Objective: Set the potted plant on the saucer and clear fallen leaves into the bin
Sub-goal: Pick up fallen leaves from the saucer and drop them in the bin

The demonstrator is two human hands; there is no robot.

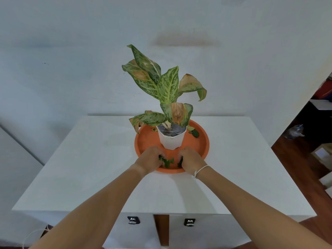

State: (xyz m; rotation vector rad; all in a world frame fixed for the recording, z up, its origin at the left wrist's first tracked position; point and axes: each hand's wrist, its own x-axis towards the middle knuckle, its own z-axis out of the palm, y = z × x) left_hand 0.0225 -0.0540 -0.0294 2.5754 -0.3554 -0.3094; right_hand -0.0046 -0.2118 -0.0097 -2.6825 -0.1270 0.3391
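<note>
- The speckled green plant in its white faceted plastic pot [171, 140] already stands on the round orange saucer [199, 141], a little behind centre, leaving the front clear for gathering.
- Left hand [150, 159] and right hand [191, 159] rest on the saucer's near side, fingers curled over torn green leaf scraps [168, 161] (probably scooping them together).
- More scraps [195, 133] lie behind the pot.
- No bin shows; no readable writing.

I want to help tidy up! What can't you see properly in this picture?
Head view only:
- The bin: nowhere in frame.
- Leaf bits under the left hand and right hand: fingers cover them, so each grip is unclear.
- Saucer behind the white pot: pot hides it.
- Drawer knobs: blurry.
</note>
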